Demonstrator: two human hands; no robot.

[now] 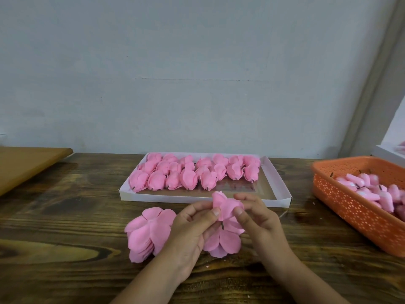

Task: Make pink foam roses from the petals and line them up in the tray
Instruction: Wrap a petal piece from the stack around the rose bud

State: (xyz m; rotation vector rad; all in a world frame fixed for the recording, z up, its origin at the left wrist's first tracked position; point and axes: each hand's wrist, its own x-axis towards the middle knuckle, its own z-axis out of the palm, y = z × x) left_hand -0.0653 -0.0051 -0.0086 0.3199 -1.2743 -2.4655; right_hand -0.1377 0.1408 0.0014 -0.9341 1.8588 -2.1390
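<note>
Both hands hold one pink foam rose (225,205) just in front of the tray. My left hand (195,224) pinches its left side with thumb and fingers, my right hand (254,213) pinches its right side. A short dark stem sticks out below the rose. Under my hands lies a flat pink petal piece (223,242). A stack of flat petal pieces (146,233) lies to the left on the wooden table. The white tray (276,191) holds several finished pink roses (192,172) in rows along its far and left part.
An orange perforated basket (346,205) with several pink rose buds (372,189) on stems stands at the right. A brown board (26,163) lies at the far left. A white box edge (390,152) shows behind the basket. A grey wall rises behind the table.
</note>
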